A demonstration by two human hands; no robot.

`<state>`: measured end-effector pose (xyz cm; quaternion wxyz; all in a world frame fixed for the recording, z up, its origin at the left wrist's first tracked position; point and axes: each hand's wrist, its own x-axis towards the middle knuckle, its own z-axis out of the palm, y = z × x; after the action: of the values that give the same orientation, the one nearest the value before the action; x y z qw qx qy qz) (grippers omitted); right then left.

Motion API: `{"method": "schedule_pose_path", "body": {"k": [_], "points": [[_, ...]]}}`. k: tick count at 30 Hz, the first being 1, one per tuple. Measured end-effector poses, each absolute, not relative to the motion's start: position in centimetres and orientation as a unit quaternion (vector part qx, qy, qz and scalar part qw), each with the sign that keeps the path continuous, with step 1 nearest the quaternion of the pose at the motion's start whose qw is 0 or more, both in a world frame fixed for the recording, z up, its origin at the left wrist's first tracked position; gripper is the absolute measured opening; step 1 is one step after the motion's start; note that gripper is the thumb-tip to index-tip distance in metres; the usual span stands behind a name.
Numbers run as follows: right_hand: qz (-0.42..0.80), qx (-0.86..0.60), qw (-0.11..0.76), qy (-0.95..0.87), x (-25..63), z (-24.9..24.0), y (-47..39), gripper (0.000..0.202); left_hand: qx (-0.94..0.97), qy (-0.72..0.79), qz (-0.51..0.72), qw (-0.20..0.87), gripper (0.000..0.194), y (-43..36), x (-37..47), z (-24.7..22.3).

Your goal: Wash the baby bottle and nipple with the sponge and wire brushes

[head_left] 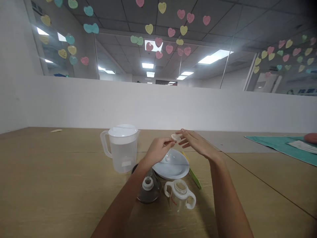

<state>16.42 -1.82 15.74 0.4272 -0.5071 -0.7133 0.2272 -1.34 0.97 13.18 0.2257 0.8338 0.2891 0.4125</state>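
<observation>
Above the bowl, my left hand (159, 148) pinches a small round whitish piece (174, 137) between thumb and fingertips; its exact kind is unclear. Close by on the right is my right hand (195, 141), fingers spread, holding nothing. Below both hands sits a white bowl (173, 170) with a small pale piece inside. A clear baby bottle (179, 198) with two white handles stands nearer me, its top open. Left of it, a bottle nipple in a white collar (148, 183) rests on a dark tray (148, 196), which my left forearm partly covers.
A clear plastic pitcher (123, 152) holding liquid stands left of the bowl. To the bowl's right lies a thin green and yellow stick-like tool (195, 178). A teal cloth (272, 143) with a white paper is at far right. A white wall backs the table.
</observation>
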Motion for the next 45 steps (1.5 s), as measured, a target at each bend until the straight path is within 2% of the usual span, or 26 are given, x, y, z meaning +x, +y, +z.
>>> {"method": "schedule_pose_path", "body": {"k": [2,6,11,15,19,22,27,31,38,45], "points": [[0.234,-0.466,0.412,-0.747,15.1,16.6,-3.5,0.039,0.824,0.276,0.442,0.223,0.027,0.1,-1.2,13.9],[0.126,-0.451,0.412,-0.782,13.5,17.3,-4.7,0.030,0.817,0.272,0.467,0.202,0.021,-1.2,-1.0,14.6],[0.084,-0.457,0.423,-0.778,13.5,17.3,-4.7,0.020,0.833,0.300,0.432,0.172,0.029,-2.2,-1.2,15.4],[0.093,-0.487,0.427,-0.756,14.2,17.3,-5.0,0.020,0.882,0.349,0.282,0.143,0.037,-3.2,-2.0,15.9],[0.086,-0.507,0.423,-0.746,14.9,17.4,-5.3,0.023,0.917,0.361,0.091,0.145,0.036,-4.0,-2.2,15.2],[0.099,-0.511,0.416,-0.746,15.0,17.6,-5.7,0.027,0.926,0.355,0.009,0.132,0.043,-4.1,-1.5,14.3],[0.132,-0.509,0.374,-0.764,14.8,18.0,-6.1,0.027,0.917,0.370,-0.088,0.119,0.036,-4.0,-0.3,14.0],[0.177,-0.507,0.315,-0.783,14.8,18.1,-6.3,0.025,0.915,0.369,-0.112,0.115,0.043,-4.0,-0.2,14.3],[0.197,-0.513,0.276,-0.788,14.7,18.1,-6.2,0.020,0.897,0.420,-0.119,0.065,0.032,-4.4,-0.5,15.1],[0.205,-0.539,0.224,-0.786,14.8,17.0,-4.7,0.015,0.900,0.412,-0.119,0.085,0.034,-4.2,-0.3,14.5]]}}
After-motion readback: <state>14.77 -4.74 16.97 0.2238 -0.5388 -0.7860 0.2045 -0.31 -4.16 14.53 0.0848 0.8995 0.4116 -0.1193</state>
